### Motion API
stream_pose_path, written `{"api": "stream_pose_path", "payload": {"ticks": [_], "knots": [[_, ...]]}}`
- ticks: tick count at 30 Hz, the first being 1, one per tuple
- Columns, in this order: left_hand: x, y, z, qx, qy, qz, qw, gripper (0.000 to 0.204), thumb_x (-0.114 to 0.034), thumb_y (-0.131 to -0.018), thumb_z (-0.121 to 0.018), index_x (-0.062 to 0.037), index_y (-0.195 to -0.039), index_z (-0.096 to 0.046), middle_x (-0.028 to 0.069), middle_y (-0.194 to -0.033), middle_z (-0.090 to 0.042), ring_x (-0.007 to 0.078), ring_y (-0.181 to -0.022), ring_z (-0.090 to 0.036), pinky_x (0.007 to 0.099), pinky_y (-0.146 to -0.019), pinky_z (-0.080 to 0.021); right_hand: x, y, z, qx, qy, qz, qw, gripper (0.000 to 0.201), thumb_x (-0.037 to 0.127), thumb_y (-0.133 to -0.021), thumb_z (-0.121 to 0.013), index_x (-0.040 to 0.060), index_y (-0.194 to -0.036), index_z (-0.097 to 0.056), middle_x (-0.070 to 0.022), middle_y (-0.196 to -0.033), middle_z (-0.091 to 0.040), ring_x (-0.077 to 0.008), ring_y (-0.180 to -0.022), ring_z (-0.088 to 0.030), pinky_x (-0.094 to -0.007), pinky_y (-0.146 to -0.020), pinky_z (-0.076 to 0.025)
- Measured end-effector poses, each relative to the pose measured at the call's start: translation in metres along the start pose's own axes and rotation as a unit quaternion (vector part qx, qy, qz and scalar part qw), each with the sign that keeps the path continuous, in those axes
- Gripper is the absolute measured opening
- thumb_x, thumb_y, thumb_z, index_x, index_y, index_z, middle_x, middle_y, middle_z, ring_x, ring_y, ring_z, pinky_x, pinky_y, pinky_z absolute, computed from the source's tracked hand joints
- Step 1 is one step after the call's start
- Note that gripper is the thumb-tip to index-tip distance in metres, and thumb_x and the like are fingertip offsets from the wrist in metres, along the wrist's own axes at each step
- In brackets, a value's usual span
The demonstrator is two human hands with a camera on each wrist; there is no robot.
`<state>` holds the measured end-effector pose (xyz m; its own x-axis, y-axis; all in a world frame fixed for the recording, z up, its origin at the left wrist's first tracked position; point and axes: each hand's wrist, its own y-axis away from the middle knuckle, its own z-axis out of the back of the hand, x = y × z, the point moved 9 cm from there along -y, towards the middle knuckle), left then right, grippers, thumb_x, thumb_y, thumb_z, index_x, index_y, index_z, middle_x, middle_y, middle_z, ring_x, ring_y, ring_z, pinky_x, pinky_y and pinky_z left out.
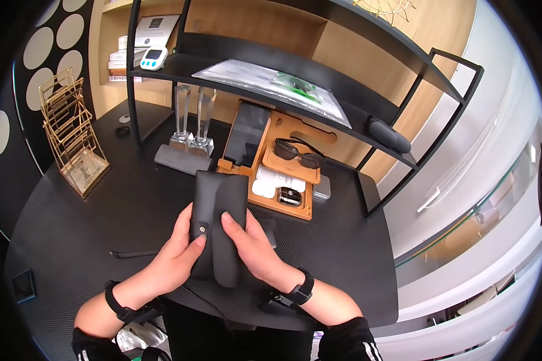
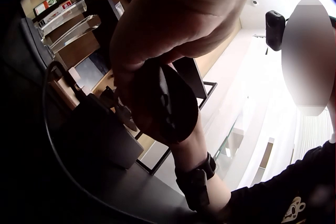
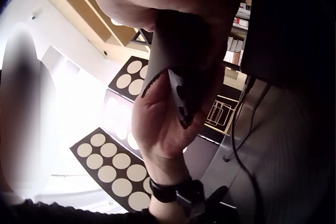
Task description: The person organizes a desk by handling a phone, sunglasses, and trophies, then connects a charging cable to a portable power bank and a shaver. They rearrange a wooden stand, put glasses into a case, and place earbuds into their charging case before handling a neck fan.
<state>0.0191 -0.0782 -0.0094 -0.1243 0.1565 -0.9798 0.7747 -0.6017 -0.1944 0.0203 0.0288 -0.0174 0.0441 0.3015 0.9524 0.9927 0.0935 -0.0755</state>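
Both hands hold a dark grey glasses case [image 1: 223, 198] upright above the front of the desk. My left hand [image 1: 176, 259] grips its left side, the thumb close by the small metal snap on a strap. On the other side my right hand [image 1: 256, 248] grips the case, its thumb lying across the front. From below, the case's end [image 2: 178, 106] appears between the hands in the left wrist view. The right wrist view shows the case [image 3: 176, 50] in shadow. Beyond it, dark-framed sunglasses [image 1: 300, 154] rest on a wooden organizer [image 1: 277, 207].
A phone [image 1: 247, 135] leans on the organizer. To its left, a grey case [image 1: 182, 159] lies before two clear crystal trophies [image 1: 202, 123]. A gold wire rack [image 1: 81, 144] stands at the left. The black shelf [image 1: 367, 141] overhangs the desk's back. A black strap [image 1: 132, 254] lies left.
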Motion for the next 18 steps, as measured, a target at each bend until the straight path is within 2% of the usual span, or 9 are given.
{"api": "stream_pose_path", "payload": {"ticks": [4,6,8,10,11,12,14,16,18], "knots": [[-0.004,0.005,-0.006,-0.008,-0.012,-0.024,1.0,0.06,-0.001,-0.096,-0.036,-0.0059,-0.148,-0.007,0.0114,-0.142,-0.031,0.0166,-0.13,-0.031,0.0302,-0.108,-0.025,0.022,0.006,-0.001,-0.022,0.197,0.152,0.968,0.041,0.027,-0.097,-0.052,-0.0016,-0.124,-0.04,-0.0131,-0.115,-0.055,-0.0173,-0.105,-0.054,-0.0292,-0.089,-0.044],[-0.003,0.007,-0.007,-0.007,0.106,0.025,0.994,0.061,-0.001,-0.095,-0.036,-0.0064,-0.149,-0.005,0.0118,-0.142,-0.03,0.0169,-0.129,-0.032,0.0305,-0.108,-0.025,0.027,0.008,-0.001,-0.039,0.222,0.161,0.961,0.041,0.027,-0.096,-0.053,-0.0023,-0.121,-0.039,-0.0176,-0.11,-0.056,-0.0217,-0.102,-0.057,-0.032,-0.086,-0.045],[0.001,0.008,-0.009,-0.019,0.146,0.056,0.988,0.063,-0.001,-0.094,-0.041,-0.0061,-0.148,-0.008,0.0112,-0.14,-0.032,0.0162,-0.128,-0.033,0.0309,-0.108,-0.026,0.028,0.009,-0.002,-0.036,0.237,0.147,0.96,0.04,0.026,-0.096,-0.053,-0.0024,-0.119,-0.038,-0.0201,-0.107,-0.058,-0.0255,-0.099,-0.06,-0.0336,-0.084,-0.046],[-0.009,0.01,-0.008,-0.039,0.027,-0.021,0.999,0.065,0.002,-0.09,-0.048,-0.0054,-0.145,-0.013,0.0103,-0.136,-0.036,0.0155,-0.125,-0.037,0.0305,-0.105,-0.03,0.028,0.011,-0.006,-0.031,0.276,0.181,0.944,0.04,0.026,-0.096,-0.052,-0.0037,-0.119,-0.035,-0.0233,-0.104,-0.058,-0.0353,-0.097,-0.061,-0.0384,-0.081,-0.047],[-0.012,0.01,-0.008,-0.057,-0.002,-0.034,0.998,0.068,0.008,-0.086,-0.055,-0.0052,-0.142,-0.019,0.0092,-0.131,-0.041,0.0151,-0.12,-0.043,0.0296,-0.102,-0.036,0.027,0.013,-0.008,-0.029,0.291,0.182,0.939,0.041,0.027,-0.097,-0.05,-0.0045,-0.118,-0.035,-0.0239,-0.103,-0.058,-0.0368,-0.096,-0.061,-0.0394,-0.081,-0.047],[-0.012,0.01,-0.007,-0.056,-0.001,-0.033,0.998,0.068,0.008,-0.086,-0.055,-0.0052,-0.142,-0.019,0.0092,-0.131,-0.041,0.0151,-0.12,-0.043,0.0296,-0.102,-0.036,0.027,0.015,-0.01,-0.026,0.305,0.182,0.934,0.042,0.029,-0.098,-0.048,-0.0052,-0.118,-0.035,-0.0245,-0.101,-0.059,-0.0383,-0.095,-0.06,-0.0404,-0.082,-0.046],[-0.016,0.006,-0.001,-0.058,-0.075,-0.038,0.995,0.068,0.01,-0.083,-0.058,-0.0043,-0.139,-0.022,0.0091,-0.128,-0.044,0.0145,-0.117,-0.046,0.0288,-0.099,-0.04,0.03,0.013,-0.008,-0.012,0.315,0.176,0.933,0.045,0.033,-0.098,-0.044,-0.006,-0.118,-0.034,-0.0251,-0.1,-0.059,-0.0391,-0.095,-0.06,-0.0412,-0.082,-0.046],[-0.021,0.002,0.003,-0.071,-0.024,-0.039,0.996,0.065,0.01,-0.083,-0.059,-0.0037,-0.137,-0.026,0.0082,-0.124,-0.048,0.0135,-0.115,-0.048,0.0288,-0.097,-0.042,0.04,0.012,-0.004,0.006,0.324,0.171,0.931,0.047,0.036,-0.099,-0.041,-0.0068,-0.118,-0.034,-0.0256,-0.1,-0.059,-0.04,-0.095,-0.06,-0.0421,-0.082,-0.046],[-0.019,0.002,0.008,-0.084,0.045,-0.018,0.995,0.062,0.01,-0.082,-0.059,-0.0029,-0.135,-0.03,0.007,-0.12,-0.051,0.0124,-0.113,-0.05,0.0287,-0.097,-0.042,0.024,0.007,0.0,0.068,0.309,0.026,0.948,0.057,0.047,-0.1,-0.029,-0.0026,-0.128,-0.031,-0.0206,-0.094,-0.059,-0.0249,-0.09,-0.063,-0.0341,-0.07,-0.05]]}}
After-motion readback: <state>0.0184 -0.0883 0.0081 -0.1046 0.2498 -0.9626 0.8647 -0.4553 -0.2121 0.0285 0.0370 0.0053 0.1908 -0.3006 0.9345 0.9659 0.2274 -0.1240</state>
